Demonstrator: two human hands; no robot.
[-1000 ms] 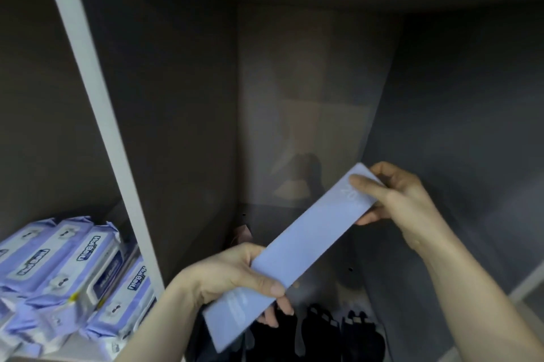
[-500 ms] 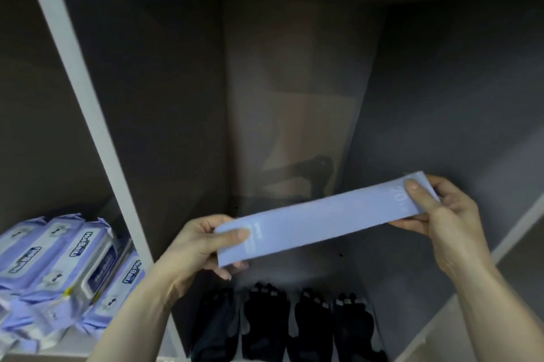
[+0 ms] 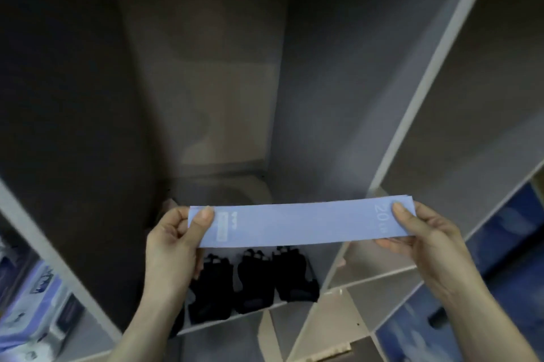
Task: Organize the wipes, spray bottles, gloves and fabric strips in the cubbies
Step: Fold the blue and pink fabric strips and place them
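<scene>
A light blue fabric strip [image 3: 300, 221] marked "20" is stretched flat and level between my hands, in front of the middle cubby. My left hand [image 3: 172, 244] pinches its left end with the thumb on top. My right hand [image 3: 424, 232] pinches the right end the same way. Below the strip, three black gloves [image 3: 253, 282] lie side by side on the cubby floor. Packs of wipes [image 3: 35, 311], blurred, are in the cubby at the left.
A white divider [image 3: 56, 261] separates the wipes cubby from the glove cubby. Another divider [image 3: 418, 96] rises on the right, with a bare cubby [image 3: 471, 132] beyond it. Lower cubbies [image 3: 368, 288] and blue bins [image 3: 441, 329] show at the bottom right.
The strip went from slanted up to the right to level. Both hands shifted, and the view swung right and down, bringing the right cubbies and blue bins into sight.
</scene>
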